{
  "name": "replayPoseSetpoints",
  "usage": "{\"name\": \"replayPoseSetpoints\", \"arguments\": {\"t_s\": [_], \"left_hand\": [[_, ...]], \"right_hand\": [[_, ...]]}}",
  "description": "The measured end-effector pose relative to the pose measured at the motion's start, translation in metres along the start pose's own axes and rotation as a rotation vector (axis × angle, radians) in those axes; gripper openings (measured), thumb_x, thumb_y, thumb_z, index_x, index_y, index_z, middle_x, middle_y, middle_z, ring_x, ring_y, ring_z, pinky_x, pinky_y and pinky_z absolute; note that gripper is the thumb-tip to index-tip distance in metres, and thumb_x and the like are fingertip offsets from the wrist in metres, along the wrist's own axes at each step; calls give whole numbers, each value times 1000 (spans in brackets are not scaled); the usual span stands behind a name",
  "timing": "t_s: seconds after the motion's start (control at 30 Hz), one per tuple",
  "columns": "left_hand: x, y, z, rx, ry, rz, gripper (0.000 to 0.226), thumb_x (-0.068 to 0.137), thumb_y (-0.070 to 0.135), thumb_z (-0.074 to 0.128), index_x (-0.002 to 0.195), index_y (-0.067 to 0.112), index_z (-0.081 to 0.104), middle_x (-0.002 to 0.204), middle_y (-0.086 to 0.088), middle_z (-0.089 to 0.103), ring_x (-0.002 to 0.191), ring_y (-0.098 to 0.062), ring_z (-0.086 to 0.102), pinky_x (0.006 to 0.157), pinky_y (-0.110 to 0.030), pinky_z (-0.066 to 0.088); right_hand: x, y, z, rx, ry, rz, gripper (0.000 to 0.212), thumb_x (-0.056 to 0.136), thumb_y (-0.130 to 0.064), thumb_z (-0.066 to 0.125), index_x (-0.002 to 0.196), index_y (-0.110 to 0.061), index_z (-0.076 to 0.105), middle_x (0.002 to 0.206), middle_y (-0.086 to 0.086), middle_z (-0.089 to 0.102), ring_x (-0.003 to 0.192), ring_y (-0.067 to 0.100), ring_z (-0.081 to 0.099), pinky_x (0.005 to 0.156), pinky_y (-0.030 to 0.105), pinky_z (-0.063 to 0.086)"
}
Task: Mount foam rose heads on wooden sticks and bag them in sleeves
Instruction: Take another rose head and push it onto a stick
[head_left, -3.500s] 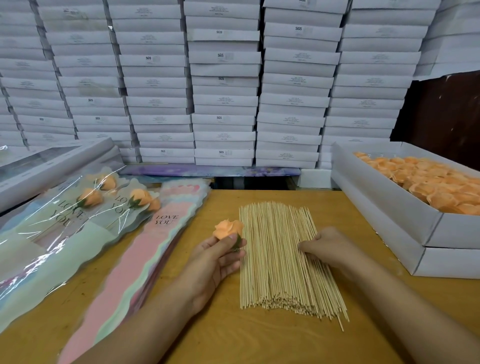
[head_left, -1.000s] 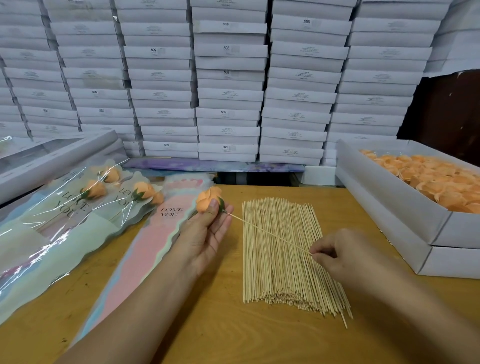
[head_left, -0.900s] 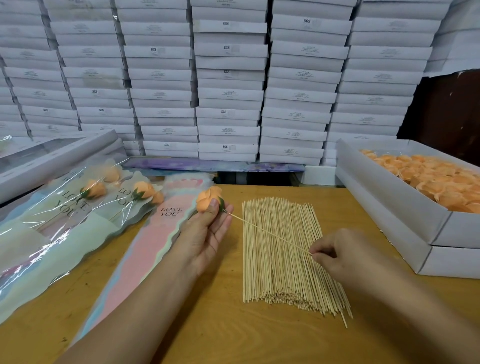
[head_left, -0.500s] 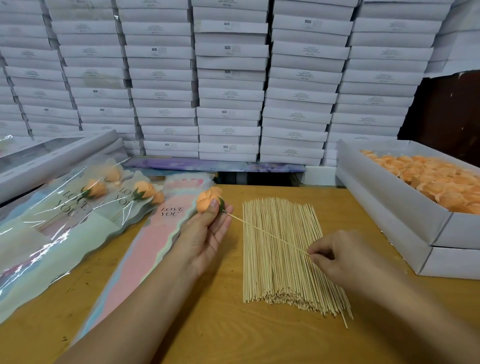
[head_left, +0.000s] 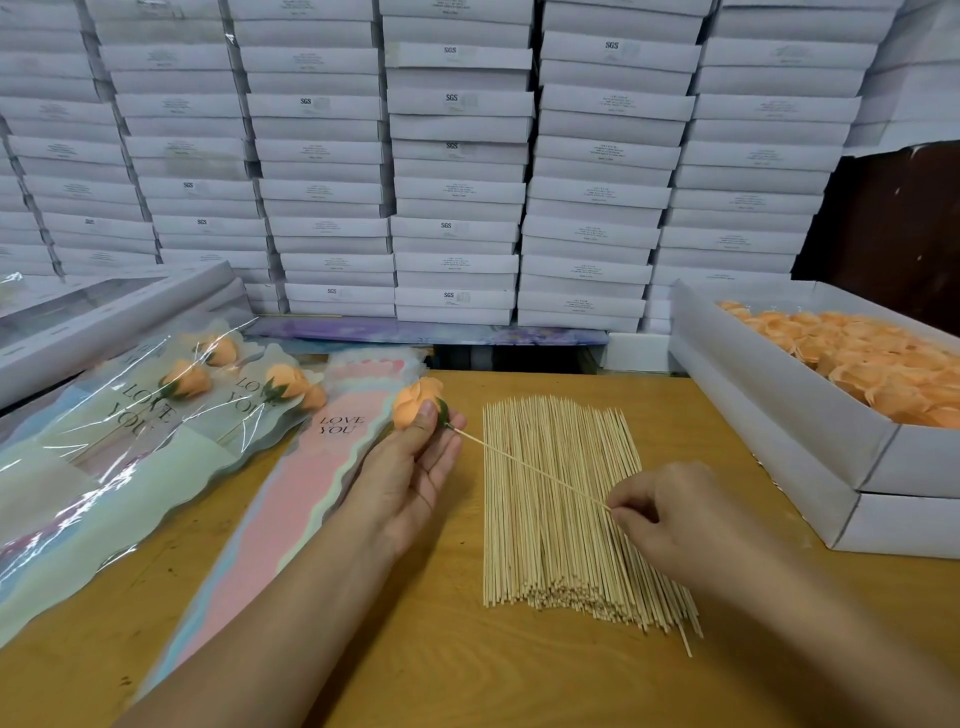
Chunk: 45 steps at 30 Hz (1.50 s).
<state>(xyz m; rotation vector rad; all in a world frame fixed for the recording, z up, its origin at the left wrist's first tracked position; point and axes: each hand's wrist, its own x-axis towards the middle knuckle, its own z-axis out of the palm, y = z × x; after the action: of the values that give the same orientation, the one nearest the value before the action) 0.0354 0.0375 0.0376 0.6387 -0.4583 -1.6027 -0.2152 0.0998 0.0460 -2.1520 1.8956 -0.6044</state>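
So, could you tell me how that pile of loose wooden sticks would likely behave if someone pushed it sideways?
The pile of sticks is unbundled, so it would probably spread rather than slide as one. The sticks look thin and round, so some may roll across the table. One stray already pokes out at the near end, hinting they shift easily.

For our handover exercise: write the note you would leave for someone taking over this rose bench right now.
Left hand: grip on the orange rose head.
Right hand: pinching the stick, whose tip meets the rose's green base.
Stick pile lies centre; loose rose heads fill the box on the right; empty sleeves lie left.
Done: several bagged roses lie far left.
Left: seat this stick, sleeve the rose, repeat.
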Motion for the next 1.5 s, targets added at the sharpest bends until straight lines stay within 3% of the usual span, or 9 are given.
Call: {"name": "replayPoseSetpoints", "arguments": {"t_s": [0.2,0.33,0.53,0.67,0.83,1.0,1.23,1.37,1.5], "left_hand": [[0,2,0,-60,40,20,41,72,13,72,111,2,66,107,-14,73,82,-16,76,67,-26,63],[1,0,0,-76,59,34,26,85,11,67,110,3,66,110,-13,70,80,-15,76,69,-25,62],[-1,-1,0,-68,53,29,21,92,11,63,110,2,65,116,-14,68,79,-14,76,75,-26,61],[-3,-1,0,-68,51,20,18,92,9,62,108,1,65,112,-15,69,78,-15,76,75,-27,60],[-4,0,1,-57,63,24,12,93,7,62,102,0,66,114,-17,68,80,-17,76,74,-28,61],[-4,0,0,-48,64,28,10,94,5,60,101,-1,64,110,-20,69,80,-19,76,71,-28,62],[-2,3,1,-48,80,43,9,96,5,59,95,0,66,104,-19,72,81,-19,77,70,-28,63],[-3,2,1,-55,81,38,9,96,6,59,96,0,66,96,-18,75,81,-19,77,67,-28,63],[-4,0,0,-59,80,35,9,96,5,59,100,0,65,98,-19,75,82,-20,77,66,-27,63]], "right_hand": [[-2,-4,6,41,14,-30,10,92,-29,67,96,-37,69,79,-22,63,68,1,66,65,23,59],[-3,-9,6,42,64,-13,15,90,-32,71,81,-40,61,75,-19,62,68,0,62,60,19,53],[-9,-15,6,-2,148,-65,14,94,-35,65,82,-30,71,60,-14,61,55,-1,60,45,16,42],[-10,-14,7,-2,172,-97,15,95,-31,64,83,-27,72,56,-14,56,66,-18,54,58,4,41],[-10,-12,10,-84,172,-124,18,98,-31,59,86,-28,71,64,-14,61,58,3,57,47,15,38],[-8,-12,12,-161,165,-123,29,103,-32,48,75,-30,56,59,-11,54,53,5,51,44,19,27],[-8,-14,12,61,203,-99,4,96,-35,60,94,-38,59,81,-22,58,74,-6,55,59,12,39],[-9,-12,12,107,286,-99,29,91,-27,71,76,-42,50,74,-21,56,72,-6,56,54,11,40],[-10,-10,12,174,346,-111,25,89,-19,73,72,-30,60,62,-17,55,75,-14,55,61,7,42]]}}
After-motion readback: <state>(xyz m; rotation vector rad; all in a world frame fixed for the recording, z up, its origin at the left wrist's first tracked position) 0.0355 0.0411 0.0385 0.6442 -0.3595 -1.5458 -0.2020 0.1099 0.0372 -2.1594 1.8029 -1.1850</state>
